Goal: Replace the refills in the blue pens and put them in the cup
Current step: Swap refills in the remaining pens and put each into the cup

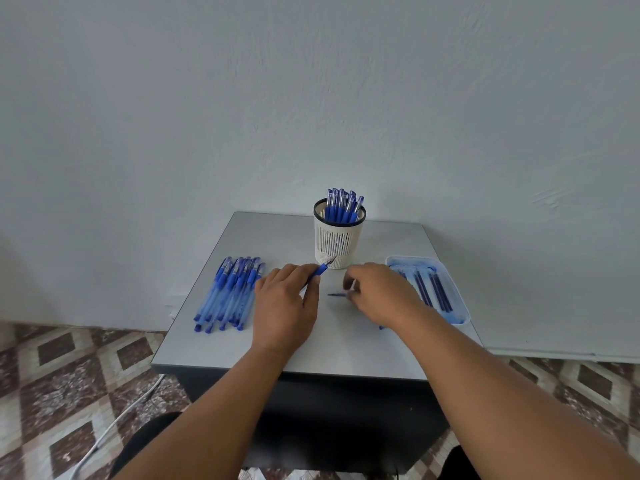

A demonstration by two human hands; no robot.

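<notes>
Pens (343, 206) already fill the cup (337, 244), but a dozen or so (228, 292) wait on the table (346, 341). Left hand (285, 303) grips a pen (320, 270); right hand (377, 292) pinches a refill (336, 294).

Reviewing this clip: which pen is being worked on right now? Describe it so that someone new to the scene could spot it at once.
Start at the white slotted cup at the back of the grey table. Just in front of its base, the left hand grips one blue pen, tip pointing up toward the cup. Unlike the pens lying in the pile at left, it is lifted and held.
</notes>
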